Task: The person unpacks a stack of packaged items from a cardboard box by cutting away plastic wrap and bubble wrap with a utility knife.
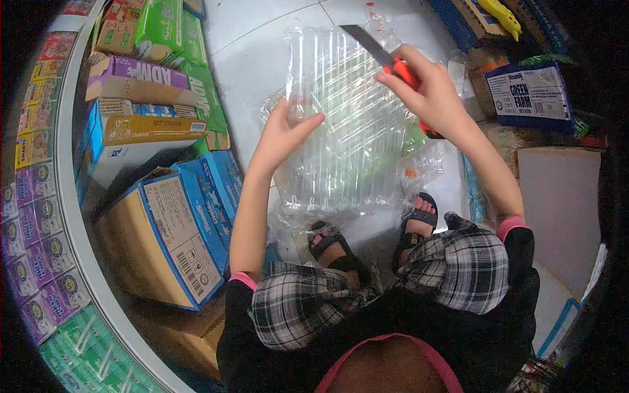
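My right hand (429,92) is closed around the red and black handle of a utility knife (367,44), its long dark blade pointing up and left over the plastic. At the left side of a clear air-column bag (341,131), my left hand (285,137) grips the film, thumb in front and fingers partly hidden behind it. The bag's inflated ribs run lengthwise and reflect the light. Something greenish shows through the plastic, too blurred to name.
Crumpled clear film (426,160) lies on the white tiled floor (262,33) by my sandalled feet. Opened cartons, including a blue carton (190,229) and a purple carton (137,75), stand left beside a shelf rail. A "Green Farm" box (529,92) stands right.
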`<state>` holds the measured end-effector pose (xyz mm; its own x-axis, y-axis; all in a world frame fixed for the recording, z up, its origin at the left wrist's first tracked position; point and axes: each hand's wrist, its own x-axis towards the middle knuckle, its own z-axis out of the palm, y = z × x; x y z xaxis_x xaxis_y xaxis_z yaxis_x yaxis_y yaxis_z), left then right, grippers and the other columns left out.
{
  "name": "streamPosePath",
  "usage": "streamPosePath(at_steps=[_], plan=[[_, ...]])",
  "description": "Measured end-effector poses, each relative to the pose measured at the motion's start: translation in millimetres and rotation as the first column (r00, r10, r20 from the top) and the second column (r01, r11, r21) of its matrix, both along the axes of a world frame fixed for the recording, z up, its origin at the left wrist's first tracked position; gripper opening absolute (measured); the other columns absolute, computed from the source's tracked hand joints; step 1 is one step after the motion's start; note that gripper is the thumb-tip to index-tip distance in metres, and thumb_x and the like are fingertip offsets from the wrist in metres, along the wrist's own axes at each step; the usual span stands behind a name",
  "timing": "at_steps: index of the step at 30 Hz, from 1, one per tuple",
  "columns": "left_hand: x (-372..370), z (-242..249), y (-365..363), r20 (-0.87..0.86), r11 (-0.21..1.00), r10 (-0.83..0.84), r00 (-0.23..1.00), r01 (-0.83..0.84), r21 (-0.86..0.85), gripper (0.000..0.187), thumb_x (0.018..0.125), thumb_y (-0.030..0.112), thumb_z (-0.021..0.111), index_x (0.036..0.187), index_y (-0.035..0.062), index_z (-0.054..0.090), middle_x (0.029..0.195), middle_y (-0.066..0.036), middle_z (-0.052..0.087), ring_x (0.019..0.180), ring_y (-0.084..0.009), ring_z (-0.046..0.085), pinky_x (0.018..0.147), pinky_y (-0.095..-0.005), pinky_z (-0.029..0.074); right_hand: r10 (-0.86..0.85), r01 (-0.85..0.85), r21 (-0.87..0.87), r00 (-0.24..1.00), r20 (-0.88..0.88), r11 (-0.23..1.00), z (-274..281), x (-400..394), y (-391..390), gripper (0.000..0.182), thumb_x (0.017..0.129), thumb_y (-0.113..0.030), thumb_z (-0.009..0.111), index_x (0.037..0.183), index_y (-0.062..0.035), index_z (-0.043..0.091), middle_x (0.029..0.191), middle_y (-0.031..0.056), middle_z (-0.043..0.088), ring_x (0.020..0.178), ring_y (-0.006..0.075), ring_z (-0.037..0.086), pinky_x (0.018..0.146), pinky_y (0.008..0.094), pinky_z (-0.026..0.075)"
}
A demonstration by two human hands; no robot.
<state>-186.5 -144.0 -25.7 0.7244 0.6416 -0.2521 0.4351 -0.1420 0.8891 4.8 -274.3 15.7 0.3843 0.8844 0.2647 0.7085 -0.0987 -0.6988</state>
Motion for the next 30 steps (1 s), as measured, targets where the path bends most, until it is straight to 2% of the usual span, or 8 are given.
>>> streamPosePath(at_steps=[8, 11, 13, 16, 23, 25, 28, 30], plan=[[1.3, 11.4, 0.9, 0.21, 0.97, 0.114, 0.971, -0.063, -0.234, 0.021, 0.08, 0.017, 0.047, 0.096, 0.0049, 0.052, 0.058, -0.002, 0.051, 0.047, -0.0052, 0.045, 0.041, -0.0201, 0.035, 0.182, -0.21, -0.104, 0.956, -0.231, 0.972, -0.7, -31.2, 7.7, 0.024, 0.083, -0.02, 0.038, 0.093, 0.0009, 0.031, 0.058, 0.021, 0.049, 0.056, 0.037, 0.051, 0.051, 0.0414, 0.038], [4.2, 12.1, -3.7, 0.164, 0.982, 0.149, 0.975, -0.165, 0.093, 0.017, 0.081, 0.015, 0.045, 0.091, 0.0032, 0.052, 0.053, 0.001, 0.046, 0.046, -0.0063, 0.043, 0.039, -0.0214, 0.033, 0.214, -0.27, -0.178, 0.935, -0.282, 0.946, 2.0, -41.3, 2.9, 0.018, 0.083, -0.016, 0.037, 0.093, -0.0014, 0.033, 0.064, 0.0198, 0.049, 0.058, 0.0366, 0.051, 0.051, 0.0413, 0.039], [5.0, 12.2, -2.6, 0.04, 0.834, 0.153, 0.987, -0.151, 0.53, 0.014, 0.08, 0.015, 0.044, 0.085, 0.0021, 0.047, 0.049, -0.013, 0.05, 0.043, -0.0258, 0.051, 0.041, -0.0336, 0.037, 0.281, -0.27, -0.124, 0.956, 0.08, 0.955, -5.2, -45.1, -0.1, 0.018, 0.079, -0.012, 0.043, 0.095, -0.0028, 0.038, 0.075, 0.0151, 0.049, 0.061, 0.0314, 0.05, 0.054, 0.0361, 0.04], [4.7, 21.7, -10.3, 0.034, 0.787, 0.25, 0.968, -0.223, 0.575, 0.011, 0.08, 0.014, 0.042, 0.08, 0.0026, 0.042, 0.048, -0.016, 0.049, 0.047, -0.0337, 0.05, 0.043, -0.04, 0.036, 0.264, -0.244, -0.134, 0.951, 0.159, 0.96, 2.9, -42.6, -5.7, 0.018, 0.075, -0.009, 0.047, 0.091, -0.0033, 0.043, 0.082, 0.0128, 0.048, 0.065, 0.0312, 0.05, 0.056, 0.0368, 0.042], [4.0, 37.2, -21.7, 0.064, 0.751, 0.271, 0.96, -0.252, 0.611, 0.011, 0.081, 0.013, 0.041, 0.079, 0.0024, 0.04, 0.047, -0.015, 0.048, 0.044, -0.0329, 0.049, 0.041, -0.0407, 0.033, 0.252, -0.236, -0.095, 0.943, 0.218, 0.967, 3.4, -48.2, -11.9, 0.018, 0.071, -0.011, 0.049, 0.087, -0.0081, 0.042, 0.073, 0.0119, 0.045, 0.061, 0.0285, 0.052, 0.049, 0.0361, 0.042], [2.6, 34.3, -22.9, 0.179, 0.751, 0.254, 0.951, -0.31, 0.583, 0.013, 0.083, 0.013, 0.041, 0.079, 0.0009, 0.041, 0.046, -0.004, 0.04, 0.038, -0.0113, 0.041, 0.037, -0.027, 0.03, 0.228, -0.221, -0.059, 0.934, 0.276, 0.974, 5.8, -49.4, -13.0, 0.017, 0.071, -0.01, 0.049, 0.087, -0.009, 0.043, 0.07, 0.0111, 0.044, 0.059, 0.0274, 0.051, 0.048, 0.0355, 0.042], [1.8, 31.9, -22.2, 0.248, 0.803, 0.233, 0.94, -0.33, 0.496, 0.012, 0.083, 0.012, 0.039, 0.079, 0.0011, 0.04, 0.05, -0.001, 0.038, 0.039, -0.0076, 0.039, 0.037, -0.0227, 0.032, 0.23, -0.231, -0.03, 0.929, 0.289, 0.972, 4.3, -49.1, -12.8, 0.016, 0.072, -0.01, 0.048, 0.087, -0.0096, 0.043, 0.07, 0.011, 0.043, 0.058, 0.0269, 0.051, 0.047, 0.035, 0.042], [1.1, 33.1, -24.1, 0.255, 0.811, 0.233, 0.939, -0.332, 0.482, 0.01, 0.082, 0.01, 0.039, 0.079, 0.0004, 0.039, 0.049, -0.008, 0.041, 0.039, -0.0173, 0.042, 0.038, -0.0288, 0.031, 0.243, -0.23, -0.078, 0.931, 0.272, 0.97, 8.4, -49.7, -13.2, 0.017, 0.073, -0.009, 0.049, 0.089, -0.008, 0.044, 0.072, 0.0104, 0.044, 0.061, 0.0269, 0.051, 0.049, 0.0347, 0.041]])
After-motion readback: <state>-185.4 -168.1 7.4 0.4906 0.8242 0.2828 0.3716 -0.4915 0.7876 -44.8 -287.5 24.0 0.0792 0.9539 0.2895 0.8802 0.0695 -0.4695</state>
